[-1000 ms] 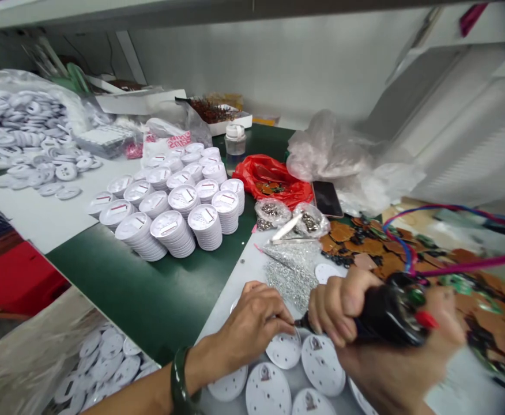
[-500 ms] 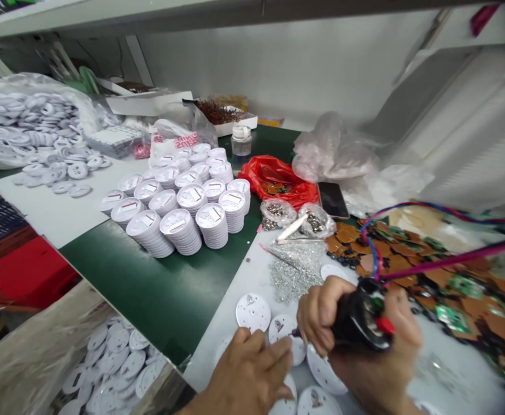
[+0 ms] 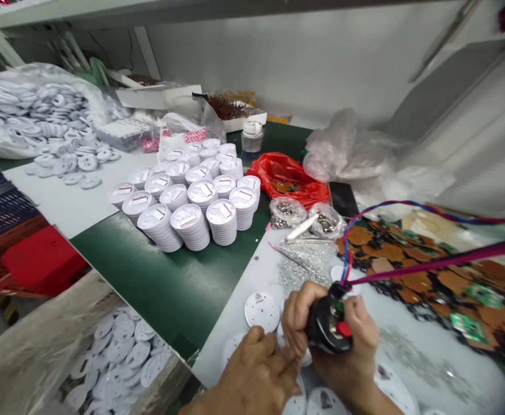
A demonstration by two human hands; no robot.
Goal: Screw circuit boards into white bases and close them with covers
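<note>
My right hand (image 3: 343,351) is wrapped around a black electric screwdriver (image 3: 328,325) with a red button, tipped downward. Red, blue and pink cords run from its rear end to the right. My left hand (image 3: 256,372) is right beside it, fingers bent and fingertips close to my right fingers, above a partly covered white disc (image 3: 281,334). What the left fingertips hold, if anything, is hidden, and so is the screwdriver's tip. Another white disc (image 3: 262,312) with small holes and a metal piece lies just beyond my left hand. More such discs lie around and under my hands.
Stacks of white round covers (image 3: 183,222) stand on the green mat (image 3: 183,288). Loose small screws (image 3: 300,265), bags of metal parts (image 3: 287,213), a red bag (image 3: 287,178) and brown circuit boards (image 3: 417,282) lie further back and right. A box of white discs (image 3: 123,346) sits lower left.
My right hand has moved left with the screwdriver, closer to my left hand, and the screwdriver is more upright. The left hand's fingers are more bent. The whole view has shifted slightly.
</note>
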